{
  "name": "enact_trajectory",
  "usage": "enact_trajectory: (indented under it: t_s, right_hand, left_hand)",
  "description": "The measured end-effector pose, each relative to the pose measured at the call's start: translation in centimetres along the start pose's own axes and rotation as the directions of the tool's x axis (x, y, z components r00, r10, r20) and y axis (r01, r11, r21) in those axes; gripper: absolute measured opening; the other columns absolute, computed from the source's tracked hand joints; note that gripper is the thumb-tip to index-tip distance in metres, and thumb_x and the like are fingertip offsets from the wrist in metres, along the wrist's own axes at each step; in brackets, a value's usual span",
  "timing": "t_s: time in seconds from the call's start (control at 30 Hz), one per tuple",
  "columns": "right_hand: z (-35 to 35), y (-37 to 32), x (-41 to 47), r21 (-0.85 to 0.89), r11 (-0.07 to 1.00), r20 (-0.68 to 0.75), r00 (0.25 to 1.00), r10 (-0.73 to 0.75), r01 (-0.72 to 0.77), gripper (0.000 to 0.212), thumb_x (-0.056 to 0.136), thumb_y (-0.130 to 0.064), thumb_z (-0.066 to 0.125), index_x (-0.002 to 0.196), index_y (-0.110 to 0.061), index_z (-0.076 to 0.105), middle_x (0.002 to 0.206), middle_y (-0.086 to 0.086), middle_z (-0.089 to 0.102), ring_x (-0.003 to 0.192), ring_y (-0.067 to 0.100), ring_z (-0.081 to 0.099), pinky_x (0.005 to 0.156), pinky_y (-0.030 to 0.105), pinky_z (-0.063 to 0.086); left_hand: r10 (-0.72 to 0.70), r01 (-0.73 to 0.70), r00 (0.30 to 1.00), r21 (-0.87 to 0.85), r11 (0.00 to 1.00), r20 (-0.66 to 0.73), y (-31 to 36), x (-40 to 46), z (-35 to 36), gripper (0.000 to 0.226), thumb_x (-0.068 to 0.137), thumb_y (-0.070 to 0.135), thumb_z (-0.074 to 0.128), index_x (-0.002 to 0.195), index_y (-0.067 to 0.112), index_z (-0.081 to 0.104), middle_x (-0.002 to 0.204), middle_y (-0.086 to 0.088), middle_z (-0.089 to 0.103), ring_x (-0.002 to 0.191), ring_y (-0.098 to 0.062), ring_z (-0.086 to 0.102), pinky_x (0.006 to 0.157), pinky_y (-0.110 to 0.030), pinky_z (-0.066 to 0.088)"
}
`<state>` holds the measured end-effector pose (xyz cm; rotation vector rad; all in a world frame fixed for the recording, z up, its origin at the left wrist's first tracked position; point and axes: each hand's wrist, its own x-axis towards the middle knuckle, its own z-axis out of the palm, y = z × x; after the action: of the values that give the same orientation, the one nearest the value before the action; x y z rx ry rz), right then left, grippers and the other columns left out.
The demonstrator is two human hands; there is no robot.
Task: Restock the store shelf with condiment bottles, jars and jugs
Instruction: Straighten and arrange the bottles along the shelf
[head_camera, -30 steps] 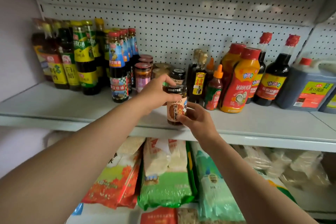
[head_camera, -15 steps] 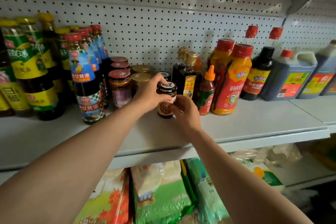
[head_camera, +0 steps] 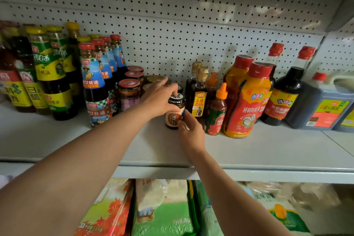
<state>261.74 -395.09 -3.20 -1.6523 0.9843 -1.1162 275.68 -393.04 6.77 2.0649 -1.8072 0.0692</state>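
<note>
Both hands' fingers hold the black-lidded jar (head_camera: 174, 112) upright on the shelf (head_camera: 249, 149): left hand (head_camera: 160, 99), right hand (head_camera: 191, 132).

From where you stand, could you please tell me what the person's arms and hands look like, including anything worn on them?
Both forearms are bare up to the frame's edge, with no sleeves showing. The left hand and right hand wear no gloves, and no watch, bracelet or ring shows on the wrists or fingers. The nails look short and unpainted.

Soft, even light is falling from above; the shelf (head_camera: 268, 149) is bowing at the frame edges, and bottles at far left are blurring slightly.
</note>
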Motion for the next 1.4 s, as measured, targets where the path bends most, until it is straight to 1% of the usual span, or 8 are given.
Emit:
enact_trajectory:
  t_s: [0.13, 0.33, 0.57, 0.67, 0.8, 1.03, 1.17, 1.4]
  right_hand:
    - [-0.1, 0.2, 0.3, 0.066, 0.997, 0.025, 0.999, 0.039, -0.041, 0.047, 0.102, -0.01, 0.054, 0.149, -0.016, 0.049, 0.133, -0.01, 0.057, 0.123, 0.001, 0.05, 0.098, 0.014, 0.038]
    - [0.1, 0.6, 0.6, 0.032, 0.997, 0.036, 0.997, 0.066, -0.067, 0.047, 0.105, -0.017, 0.052, 0.151, -0.011, 0.044, 0.149, 0.003, 0.052, 0.138, 0.016, 0.047, 0.108, 0.022, 0.037]
    - [0.1, 0.3, 0.9, -0.05, 0.996, 0.061, 0.995, 0.083, -0.08, 0.047, 0.107, -0.029, 0.045, 0.153, -0.016, 0.043, 0.151, 0.004, 0.051, 0.14, 0.02, 0.046, 0.11, 0.026, 0.035]
    - [0.0, 0.1, 0.7, -0.039, 0.997, 0.051, 0.996, 0.068, -0.066, 0.047, 0.107, -0.03, 0.047, 0.152, -0.017, 0.044, 0.15, 0.003, 0.052, 0.139, 0.019, 0.047, 0.106, 0.022, 0.035]
    - [0.1, 0.1, 0.4, -0.016, 0.998, 0.02, 0.998, 0.053, -0.053, 0.044, 0.104, -0.031, 0.054, 0.146, -0.019, 0.05, 0.143, 0.001, 0.059, 0.133, 0.017, 0.053, 0.109, 0.032, 0.044]
    - [0.2, 0.1, 0.2, -0.028, 0.998, -0.025, 0.999, 0.047, -0.048, 0.041, 0.101, -0.03, 0.06, 0.14, -0.016, 0.056, 0.135, -0.003, 0.063, 0.122, 0.01, 0.059, 0.095, 0.019, 0.046]
    - [0.2, 0.4, 0.4, -0.043, 0.998, -0.048, 0.998, 0.051, -0.053, 0.038, 0.101, -0.027, 0.061, 0.137, -0.015, 0.059, 0.131, -0.003, 0.065, 0.113, 0.004, 0.06, 0.08, -0.001, 0.042]
    - [0.3, 0.7, 0.5, -0.036, 0.998, -0.058, 0.997, 0.051, -0.053, 0.036, 0.1, -0.029, 0.062, 0.134, -0.018, 0.061, 0.126, -0.005, 0.068, 0.109, 0.004, 0.063, 0.078, 0.0, 0.043]
  left_hand:
    - [-0.004, 0.003, 0.999, 0.038, 0.999, 0.037, -0.1, 1.2, 0.2, 0.048, 0.071, 0.047, 0.081, 0.099, 0.027, 0.047, 0.157, -0.011, 0.031, 0.144, -0.04, 0.026, 0.112, -0.053, 0.026]
    - [0.041, -0.038, 0.999, 0.098, 0.994, -0.026, -0.7, 2.2, 1.0, 0.052, 0.068, 0.051, 0.082, 0.094, 0.031, 0.041, 0.119, 0.0, 0.056, 0.115, -0.029, 0.049, 0.1, -0.045, 0.039]
    - [0.082, -0.074, 0.996, 0.204, 0.976, -0.027, -1.3, 3.7, 1.6, 0.051, 0.073, 0.051, 0.078, 0.101, 0.024, 0.045, 0.132, -0.009, 0.057, 0.134, -0.028, 0.042, 0.119, -0.047, 0.017]
    - [0.097, -0.088, 0.995, 0.212, 0.973, -0.033, -1.5, 4.4, 1.8, 0.051, 0.074, 0.052, 0.076, 0.102, 0.024, 0.045, 0.123, -0.003, 0.059, 0.127, -0.028, 0.046, 0.117, -0.048, 0.021]
    - [0.048, -0.044, 0.999, 0.167, 0.985, -0.02, -2.1, 5.4, 2.1, 0.054, 0.07, 0.058, 0.077, 0.101, 0.031, 0.042, 0.123, 0.001, 0.057, 0.123, -0.033, 0.044, 0.104, -0.052, 0.038]
    - [-0.001, 0.002, 1.0, 0.183, 0.983, -0.006, -2.6, 7.6, 2.6, 0.06, 0.072, 0.053, 0.079, 0.116, 0.028, 0.047, 0.133, -0.004, 0.053, 0.132, -0.038, 0.039, 0.11, -0.056, 0.032]
    - [-0.061, 0.056, 0.998, 0.191, 0.98, 0.024, -2.9, 9.0, 3.1, 0.066, 0.077, 0.041, 0.079, 0.121, 0.041, 0.03, 0.148, -0.008, 0.04, 0.144, -0.043, 0.023, 0.109, -0.065, 0.029]
    - [-0.078, 0.077, 0.997, 0.167, 0.983, 0.0, -3.5, 10.5, 3.2, 0.054, 0.091, 0.01, 0.063, 0.134, 0.029, 0.038, 0.16, -0.016, 0.022, 0.149, -0.042, 0.01, 0.122, -0.052, 0.011]
